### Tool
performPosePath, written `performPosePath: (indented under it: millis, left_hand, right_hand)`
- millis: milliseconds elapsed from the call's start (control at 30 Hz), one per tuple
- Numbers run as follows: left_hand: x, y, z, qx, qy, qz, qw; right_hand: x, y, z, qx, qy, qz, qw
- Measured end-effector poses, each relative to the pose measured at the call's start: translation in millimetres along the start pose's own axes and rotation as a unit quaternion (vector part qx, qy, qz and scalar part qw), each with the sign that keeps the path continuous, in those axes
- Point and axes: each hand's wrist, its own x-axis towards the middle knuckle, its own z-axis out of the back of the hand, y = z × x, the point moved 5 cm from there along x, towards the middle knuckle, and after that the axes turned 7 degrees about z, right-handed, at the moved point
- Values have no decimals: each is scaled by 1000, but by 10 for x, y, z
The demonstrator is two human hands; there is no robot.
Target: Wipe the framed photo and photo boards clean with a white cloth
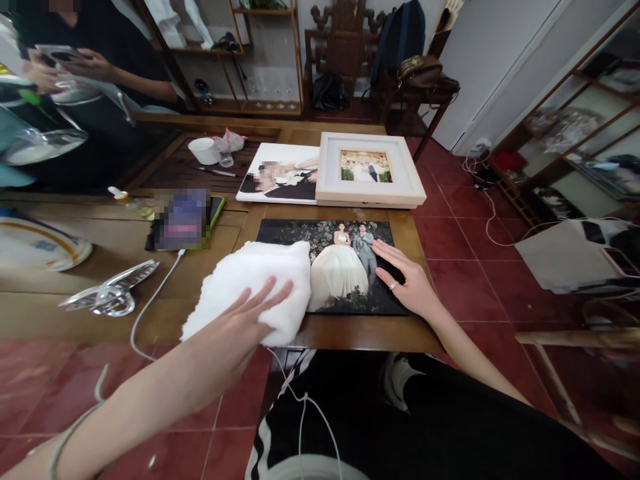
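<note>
- White cloth [255, 283] spread over left part of wedding photo print [350, 267], at near edge of wooden table [210, 247].
- Left hand [235, 333] flat on cloth, fingers stretched, gripping nothing.
- Right hand [407, 283] open, palm pressing print's right side.
- White framed picture [370, 170] just behind print.

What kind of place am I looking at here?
Probably a home room or small photo studio: a wooden table holds a wedding print and a framed photo, with shelves and a carved chair behind on a red tile floor.
</note>
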Motion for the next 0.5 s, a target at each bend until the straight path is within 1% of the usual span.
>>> performPosePath:
  millis: [67, 167, 233, 333, 400, 433, 500]
  left_hand:
    - [167, 66, 50, 16, 1, 2, 1000]
    - [485, 257, 123, 54, 2, -4, 999]
    - [699, 421, 173, 72, -11, -3, 997]
    - [949, 632, 238, 90, -45, 21, 995]
    - [1023, 682, 258, 104, -60, 34, 992]
    - [1026, 670, 257, 111, -61, 35, 991]
    - [958, 581, 232, 120, -49, 34, 991]
  right_hand:
    - [0, 1, 1, 0, 1, -1, 1000]
    - [-3, -2, 4, 0, 0, -4, 1000]
    - [-4, -1, 5, 1, 0, -3, 1000]
    - [-4, 2, 5, 2, -1, 0, 1000]
    - [-3, 2, 5, 0, -1, -1, 1000]
    - [-2, 2, 5, 0, -1, -2, 1000]
    - [-1, 1, 4, 0, 0, -3, 1000]
